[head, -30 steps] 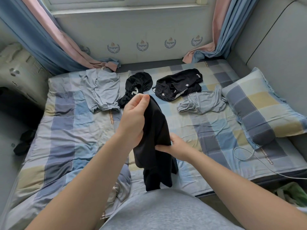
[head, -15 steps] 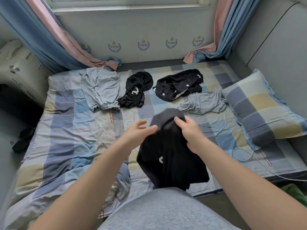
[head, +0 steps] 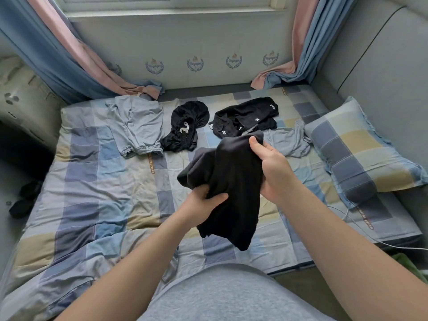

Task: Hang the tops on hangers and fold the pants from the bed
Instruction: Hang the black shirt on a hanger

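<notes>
Black garment (head: pixel 234 174), bunched in both hands (head: pixel 200 203) (head: pixel 273 170), shape unreadable.

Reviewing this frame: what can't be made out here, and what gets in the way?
Head view only:
- Black garment, gripped by left hand and right hand: bunched, so top or pants cannot be told.
- Dark things on the floor left of the bed: shadowed, too small to identify.
- Green thing: cut off by the right edge.
- Cable: runs out past the right edge.

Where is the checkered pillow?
In the head view, the pillow lies on the right side of the bed, just right of a crumpled light grey garment.
</notes>
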